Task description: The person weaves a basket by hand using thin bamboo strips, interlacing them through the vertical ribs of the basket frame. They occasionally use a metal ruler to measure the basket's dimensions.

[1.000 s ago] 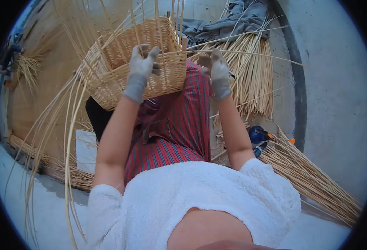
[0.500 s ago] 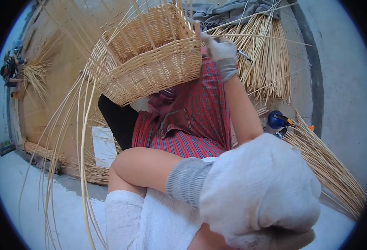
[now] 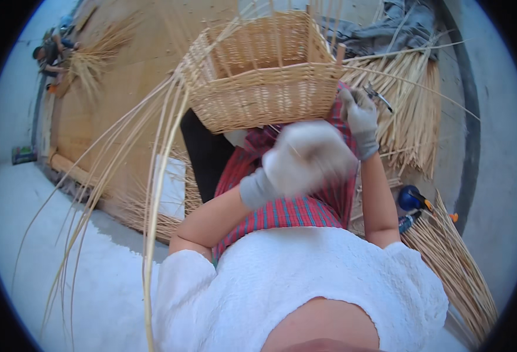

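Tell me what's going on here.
Someone in a white top has a wicker basket in front of them, with long loose strands trailing from its left side. The gloved left hand is blurred above the red striped cloth. The gloved right hand is near the basket's right corner, beside a small tool; whether it grips that is unclear. Pale strips lie beyond.

Two gloved hands (image 3: 305, 161) (image 3: 361, 120), one wicker basket (image 3: 267, 97), one plaid lap cloth (image 3: 290, 215), one grey cloth (image 3: 390, 32), one co-worker (image 3: 51, 54) and, at right, two cane bundles (image 3: 414, 117) (image 3: 451, 273) are visible.
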A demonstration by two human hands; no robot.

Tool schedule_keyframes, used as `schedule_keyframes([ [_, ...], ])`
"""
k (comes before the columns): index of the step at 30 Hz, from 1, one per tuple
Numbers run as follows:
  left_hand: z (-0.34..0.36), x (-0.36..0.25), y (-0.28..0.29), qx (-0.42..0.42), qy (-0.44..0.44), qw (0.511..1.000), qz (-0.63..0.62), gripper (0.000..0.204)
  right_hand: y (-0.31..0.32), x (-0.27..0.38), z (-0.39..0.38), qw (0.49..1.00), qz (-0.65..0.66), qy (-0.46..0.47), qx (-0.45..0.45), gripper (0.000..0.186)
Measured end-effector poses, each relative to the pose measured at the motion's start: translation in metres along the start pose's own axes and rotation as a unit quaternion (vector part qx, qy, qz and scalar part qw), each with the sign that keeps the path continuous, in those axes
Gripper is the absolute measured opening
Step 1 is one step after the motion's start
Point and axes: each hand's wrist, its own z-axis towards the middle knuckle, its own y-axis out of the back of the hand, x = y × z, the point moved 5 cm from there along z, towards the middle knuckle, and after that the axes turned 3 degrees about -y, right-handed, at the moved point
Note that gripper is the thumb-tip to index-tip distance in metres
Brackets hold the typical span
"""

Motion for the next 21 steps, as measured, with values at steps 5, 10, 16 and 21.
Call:
schedule_keyframes([
  [5, -0.132, 0.148, 0.181, -0.555, 0.108, 0.785, 0.256, 0.065, -0.073, 0.009, -0.042, 0.971, -0.128, 0.073, 0.189, 0.013],
  [10, -0.134, 0.125, 0.214, -0.549, 0.118, 0.821, 0.106, 0.066, -0.183, 0.058, -0.103, 0.873, -0.239, 0.183, 0.385, 0.025],
  [16, -0.154, 0.136, 0.25, -0.44, 0.142, 0.877, 0.132, 0.047, -0.294, 0.15, -0.179, 0.738, -0.079, 0.497, 0.449, 0.046],
  [21, -0.13, 0.044, 0.223, -0.268, 0.308, 0.83, 0.381, 0.038, -0.286, 0.152, -0.192, 0.659, -0.085, 0.615, 0.424, 0.047],
])
